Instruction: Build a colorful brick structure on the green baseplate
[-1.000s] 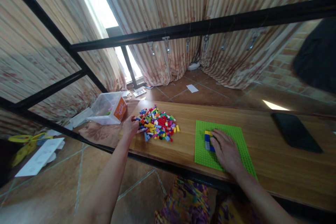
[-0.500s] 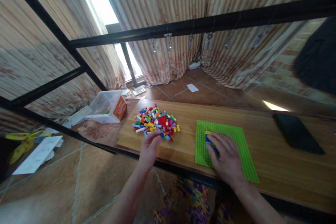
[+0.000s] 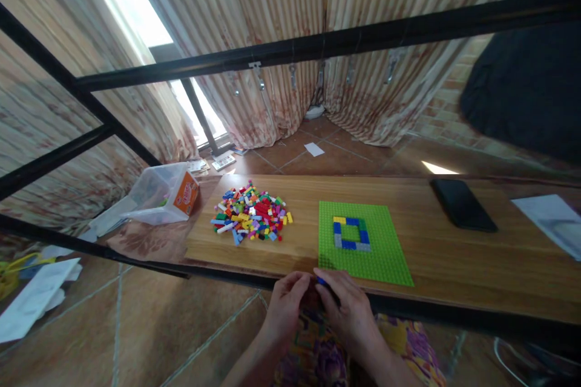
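Note:
My right hand (image 3: 348, 303) is closed around a small blue building brick (image 3: 321, 281) at the table's front edge; only a bit of the brick shows. Close beside it, my left hand (image 3: 285, 303) has thumb and fingertips pressed together, and whatever they may hold is hidden. Beyond my right hand lies a green baseplate (image 3: 390, 260). On it stands a hollow square of bricks (image 3: 349, 245), mostly blue, with yellow, green and grey pieces at the corners. To the left, a heap of mixed coloured bricks (image 3: 252, 214) is spread on the table.
The wooden table (image 3: 299, 254) carries a black phone-like slab (image 3: 463, 205) and white paper (image 3: 551, 224) at the right. A clear plastic box (image 3: 158, 196) with an orange label stands left of the heap. A black metal bar (image 3: 290, 51) crosses beyond the table.
My left hand has come from the heap's edge, and my right hand has left the brick square. Both now meet at the front edge, uncovering the square. The whole view has shifted.

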Tool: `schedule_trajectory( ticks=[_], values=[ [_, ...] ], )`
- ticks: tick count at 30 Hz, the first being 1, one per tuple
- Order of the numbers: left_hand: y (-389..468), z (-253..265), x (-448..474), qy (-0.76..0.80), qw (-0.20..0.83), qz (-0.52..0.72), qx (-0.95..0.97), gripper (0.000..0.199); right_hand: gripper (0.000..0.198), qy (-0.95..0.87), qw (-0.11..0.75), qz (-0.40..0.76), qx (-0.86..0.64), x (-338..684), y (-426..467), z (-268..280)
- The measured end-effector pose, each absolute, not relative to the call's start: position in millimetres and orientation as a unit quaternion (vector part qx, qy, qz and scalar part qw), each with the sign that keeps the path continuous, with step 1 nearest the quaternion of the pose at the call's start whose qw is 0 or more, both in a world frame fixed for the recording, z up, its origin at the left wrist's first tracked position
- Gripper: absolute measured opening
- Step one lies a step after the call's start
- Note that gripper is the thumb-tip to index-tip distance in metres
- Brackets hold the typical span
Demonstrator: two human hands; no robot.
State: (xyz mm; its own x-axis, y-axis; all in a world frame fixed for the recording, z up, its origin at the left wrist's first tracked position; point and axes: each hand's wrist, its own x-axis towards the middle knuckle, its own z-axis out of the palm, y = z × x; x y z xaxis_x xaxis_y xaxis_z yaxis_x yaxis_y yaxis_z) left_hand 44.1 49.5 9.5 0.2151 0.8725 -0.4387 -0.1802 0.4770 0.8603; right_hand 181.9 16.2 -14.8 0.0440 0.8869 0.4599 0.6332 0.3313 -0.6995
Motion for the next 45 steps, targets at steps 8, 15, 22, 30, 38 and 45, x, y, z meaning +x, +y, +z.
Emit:
schedule_trajectory(
  ticks=[8,15,22,30,38,45],
  values=[
    [95,5,-15,0.608,0.445,0.429,0.498,0.025,0.033,-0.645,0.415,0.166,-0.619,193,-2,-17],
    [166,18,-85,0.705,0.127,0.347,0.606,0.031,0.037,-0.633,0.397,0.196,-0.635,205,-15,-35],
    [202,21,-85,0.634,-0.029,0.183,0.751,0.037,0.04,-0.608,0.393,0.226,-0.651,204,-16,-35],
    [216,15,-80,0.587,-0.063,0.118,0.799,0.026,0.039,-0.581,0.4,0.271,-0.654,188,12,-9],
    [213,23,-74,0.546,-0.067,0.233,0.802,0.019,0.03,-0.542,0.425,0.316,-0.653,190,18,4],
    [140,15,11,0.455,0.144,0.285,0.831,0.019,0.036,-0.469,0.459,0.228,-0.719,226,19,5]
  ],
)
